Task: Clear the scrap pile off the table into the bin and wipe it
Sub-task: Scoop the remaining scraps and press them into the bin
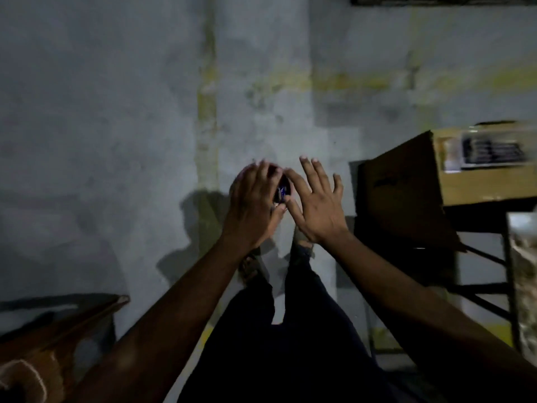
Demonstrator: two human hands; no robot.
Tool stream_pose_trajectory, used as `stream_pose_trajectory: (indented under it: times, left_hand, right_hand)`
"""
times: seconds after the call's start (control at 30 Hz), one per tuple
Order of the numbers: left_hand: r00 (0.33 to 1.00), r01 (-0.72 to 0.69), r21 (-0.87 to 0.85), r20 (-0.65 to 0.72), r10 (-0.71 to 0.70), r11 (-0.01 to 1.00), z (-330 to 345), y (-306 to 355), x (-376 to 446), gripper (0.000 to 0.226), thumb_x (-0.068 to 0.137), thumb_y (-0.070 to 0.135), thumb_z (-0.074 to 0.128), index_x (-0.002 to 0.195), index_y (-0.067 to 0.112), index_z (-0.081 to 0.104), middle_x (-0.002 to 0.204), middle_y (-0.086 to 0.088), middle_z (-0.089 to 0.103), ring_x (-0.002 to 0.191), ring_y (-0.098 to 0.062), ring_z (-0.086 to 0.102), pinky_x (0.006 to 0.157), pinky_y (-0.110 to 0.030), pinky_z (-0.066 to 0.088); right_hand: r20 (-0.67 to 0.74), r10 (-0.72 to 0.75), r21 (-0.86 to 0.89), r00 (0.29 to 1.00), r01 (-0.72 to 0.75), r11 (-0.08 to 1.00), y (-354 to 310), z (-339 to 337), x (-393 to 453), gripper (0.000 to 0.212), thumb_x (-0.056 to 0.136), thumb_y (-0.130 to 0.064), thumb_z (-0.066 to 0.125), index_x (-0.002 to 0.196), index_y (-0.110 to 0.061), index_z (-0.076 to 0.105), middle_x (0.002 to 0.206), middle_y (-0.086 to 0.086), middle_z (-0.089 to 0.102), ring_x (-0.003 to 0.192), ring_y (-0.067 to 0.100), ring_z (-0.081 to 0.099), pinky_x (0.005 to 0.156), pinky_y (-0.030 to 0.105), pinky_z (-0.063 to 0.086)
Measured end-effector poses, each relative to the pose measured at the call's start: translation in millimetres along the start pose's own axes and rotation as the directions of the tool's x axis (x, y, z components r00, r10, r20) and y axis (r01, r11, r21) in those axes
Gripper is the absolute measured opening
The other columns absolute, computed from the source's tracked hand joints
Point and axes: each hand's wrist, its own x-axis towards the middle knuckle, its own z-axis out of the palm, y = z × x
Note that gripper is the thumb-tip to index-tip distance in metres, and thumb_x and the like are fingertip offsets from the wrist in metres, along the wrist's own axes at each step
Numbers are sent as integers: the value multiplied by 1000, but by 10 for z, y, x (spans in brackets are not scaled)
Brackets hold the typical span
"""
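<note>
- Dark, shiny scrap [281,191] sits squeezed between my two hands, out in front of me above the grey floor [116,141].
- My left hand [255,207] has fingers fairly straight, pressing the scrap from the left.
- My right hand [315,203] is spread wide, its thumb side touching the scrap.
- Both hands are just as near to it.
- No bin shows, so I cannot tell which way to carry it.
- I see a table [479,184] to my right.
</note>
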Motion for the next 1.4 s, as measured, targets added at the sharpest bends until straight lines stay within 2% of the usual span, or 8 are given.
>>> stream_pose_trajectory:
  times: [0.13, 0.27, 0.47, 0.77, 0.93, 1.07, 1.2, 1.4]
  left_hand:
    - [972, -235, 29, -8, 235, 972, -456, 612, -165, 69, 94, 46, 48, 156, 17, 34, 167, -11, 22, 154, -29, 18, 119, -51, 21]
    - [917, -396, 29, 57, 394, 918, -638, 1189, -221, 73, 99, 51, 42, 161, 25, 14, 170, -5, 3, 157, -22, -2, 123, -49, 9]
    - [748, -653, -3, 159, 645, 758, -542, 2404, -275, 69, 100, 54, 28, 162, 30, 8, 171, 1, -3, 155, -16, -12, 123, -47, 2]
    - [491, -856, -35, 259, 832, 516, 359, 4599, -763, 67, 99, 50, 18, 161, 25, 10, 170, -2, 2, 156, -22, -3, 125, -51, 9]
    - [356, -905, -128, 295, 887, 406, 763, 5531, -1100, 70, 97, 53, 15, 162, 27, 7, 170, -2, 0, 156, -23, -2, 124, -50, 7]
    - [280, -938, -96, 362, 889, 334, 1048, 5966, -1135, 68, 98, 56, 15, 161, 32, 6, 170, -1, -2, 154, -26, 1, 122, -55, 13]
    - [279, -940, -54, 451, 848, 338, 1312, 6158, -885, 65, 104, 53, 34, 161, 33, 10, 170, -2, 2, 153, -31, 4, 120, -57, 14]
    - [443, -855, 24, 556, 703, 519, 1691, 6239, -174, 74, 102, 47, 44, 161, 17, 9, 168, -12, 8, 153, -38, 5, 122, -54, 11]
  right_hand:
    - [-137, 142, 25, 980, -140, 990, 28, -574, -702, 62, 102, -60, 22, 159, -38, 21, 172, -1, 6, 158, 21, 1, 120, 62, 9]
    - [-233, 301, 66, 925, -294, 953, 221, -892, -1421, 61, 102, -62, 23, 159, -44, 16, 172, -1, 3, 158, 20, -3, 121, 62, 10]
    - [-322, 533, 163, 783, -509, 845, 718, -1083, -2618, 62, 100, -64, 18, 159, -47, 11, 172, -1, 2, 158, 21, -4, 121, 61, 14]
    - [-350, 809, 346, 471, -738, 579, 1823, -1016, -4476, 57, 102, -56, 28, 158, -46, 19, 171, 2, 6, 157, 23, 2, 122, 57, 13]
    - [-318, 897, 441, 307, -789, 427, 2212, -993, -5309, 57, 102, -59, 27, 157, -50, 14, 170, 6, 7, 154, 29, 12, 118, 57, 23]
    - [-290, 925, 583, 244, -721, 373, 2486, -891, -5616, 57, 104, -54, 39, 156, -49, 16, 171, 7, 1, 143, 33, 41, 105, 47, 46]
    - [-155, 977, 660, 149, -720, 214, 2790, -631, -5753, 63, 101, -44, 54, 157, -44, 24, 169, 9, 12, 151, 36, 25, 111, 47, 42]
    - [167, 972, 718, -164, -656, -233, 3096, -440, -5883, 53, 95, -24, 67, 142, -15, 45, 142, 15, 38, 110, 28, 54, 96, 33, 45]
